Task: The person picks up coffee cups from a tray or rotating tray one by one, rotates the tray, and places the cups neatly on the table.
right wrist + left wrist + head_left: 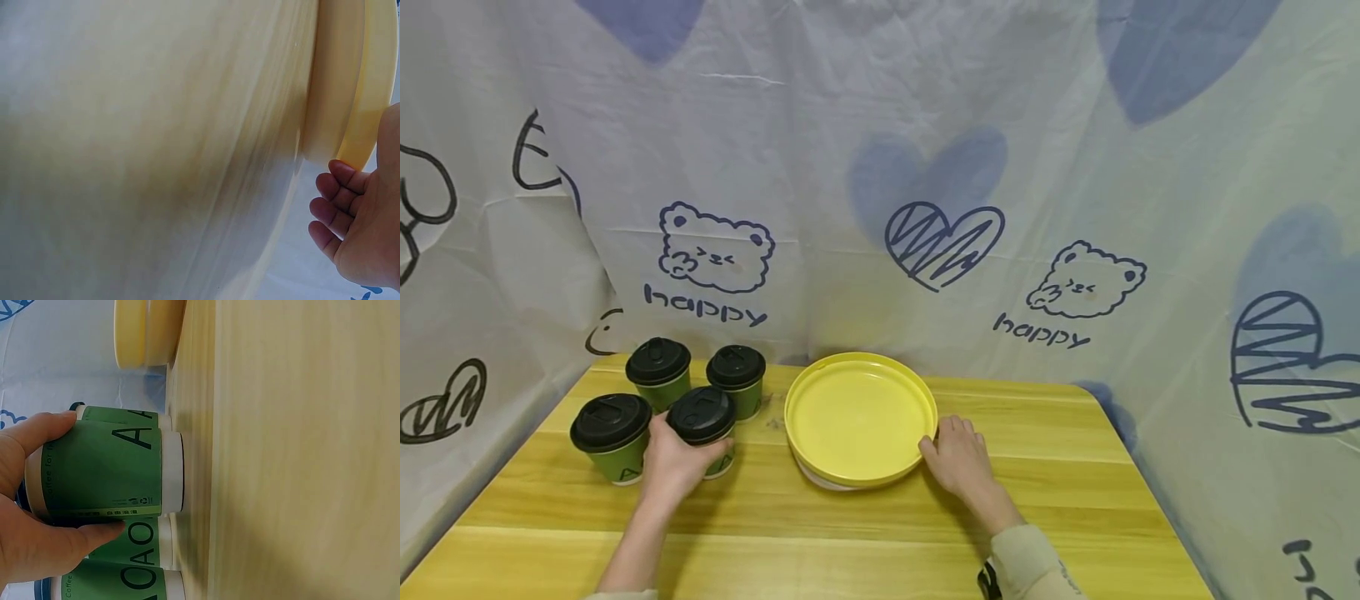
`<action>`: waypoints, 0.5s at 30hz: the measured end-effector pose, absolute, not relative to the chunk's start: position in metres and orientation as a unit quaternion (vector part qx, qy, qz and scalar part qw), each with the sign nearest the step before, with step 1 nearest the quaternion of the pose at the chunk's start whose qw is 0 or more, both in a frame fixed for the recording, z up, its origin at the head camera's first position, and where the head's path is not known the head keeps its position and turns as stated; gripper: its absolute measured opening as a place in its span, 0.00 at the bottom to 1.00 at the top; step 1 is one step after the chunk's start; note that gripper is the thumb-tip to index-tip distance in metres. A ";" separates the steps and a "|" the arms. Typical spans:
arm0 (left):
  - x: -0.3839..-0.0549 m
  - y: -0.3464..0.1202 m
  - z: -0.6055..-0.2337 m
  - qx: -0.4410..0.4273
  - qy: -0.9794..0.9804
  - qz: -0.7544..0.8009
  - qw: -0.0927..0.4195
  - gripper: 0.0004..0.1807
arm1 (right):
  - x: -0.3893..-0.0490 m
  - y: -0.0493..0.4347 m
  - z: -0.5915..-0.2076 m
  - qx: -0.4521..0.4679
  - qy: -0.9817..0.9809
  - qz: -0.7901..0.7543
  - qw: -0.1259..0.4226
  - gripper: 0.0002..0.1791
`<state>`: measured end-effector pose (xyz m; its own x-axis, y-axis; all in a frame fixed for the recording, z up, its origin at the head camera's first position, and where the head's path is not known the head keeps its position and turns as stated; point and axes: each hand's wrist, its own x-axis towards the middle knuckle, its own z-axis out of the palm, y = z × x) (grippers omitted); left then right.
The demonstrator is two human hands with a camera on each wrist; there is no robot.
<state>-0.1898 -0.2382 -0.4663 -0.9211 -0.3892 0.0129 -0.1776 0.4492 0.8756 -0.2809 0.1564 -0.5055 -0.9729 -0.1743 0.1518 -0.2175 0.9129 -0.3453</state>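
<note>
My left hand grips a green paper coffee cup with a black lid, thumb and fingers on opposite sides of its wall. The cup stands upright, its pale base close to the tabletop. Around it are more lidded green cups: one to the left, one behind left and one behind right. A round yellow tray with a raised rim sits on a lower pale base. At the tray's right edge, my right hand holds the rim, thumb at the rim and fingers curled beside it.
All of this is on a wood-grain table with a rounded far right corner. A pale cloth printed with hearts and bear faces hangs behind the table and along both sides.
</note>
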 end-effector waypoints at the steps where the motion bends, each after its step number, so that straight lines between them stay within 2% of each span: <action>1: -0.190 -0.238 -0.466 0.168 -0.845 -0.496 0.106 0.60 | -0.281 0.156 -0.506 0.101 -0.976 0.184 0.059 0.15; 15: -0.189 -0.238 -0.465 0.160 -0.844 -0.494 0.131 0.62 | -0.282 0.156 -0.508 0.102 -0.975 0.184 0.064 0.15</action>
<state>-0.1889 -0.2375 -0.4654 -0.9143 -0.4001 0.0629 -0.1411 0.4602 0.8765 -0.2818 0.1560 -0.5082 -0.9710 -0.1757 0.1623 -0.2228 0.9114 -0.3461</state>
